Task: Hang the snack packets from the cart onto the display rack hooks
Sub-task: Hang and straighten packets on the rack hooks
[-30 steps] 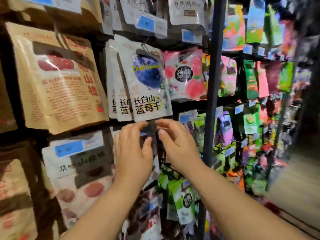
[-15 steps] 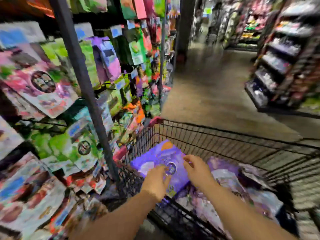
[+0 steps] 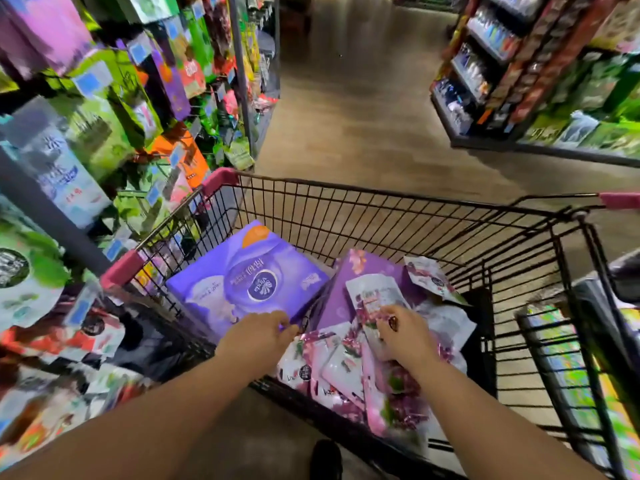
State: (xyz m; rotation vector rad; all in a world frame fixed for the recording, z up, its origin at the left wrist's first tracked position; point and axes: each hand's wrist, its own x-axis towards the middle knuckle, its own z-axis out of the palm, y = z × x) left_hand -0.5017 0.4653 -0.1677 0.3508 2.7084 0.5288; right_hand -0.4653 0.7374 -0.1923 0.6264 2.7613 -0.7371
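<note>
Display rack (image 3: pixel 104 140) on left, hooks crowded with hanging bags. Cart (image 3: pixel 381 194) parked tight beside it, making short reach. Big purple pack (image 3: pixel 242 278) fills cart's left half, crowding snack packets (image 3: pixel 346 368) into loose heap at near right. Right hand (image 3: pixel 407 336): fingers (image 3: pixel 384 311) curled, pinching top packet (image 3: pixel 375 294), likely to lift it. Left hand (image 3: pixel 258 336): curled at heap's edge, grip hidden, cannot tell.

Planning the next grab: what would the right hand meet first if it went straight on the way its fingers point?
Probably the white snack packet lying on the purple pack, just ahead of the right hand; contact is unclear from this view.
</note>
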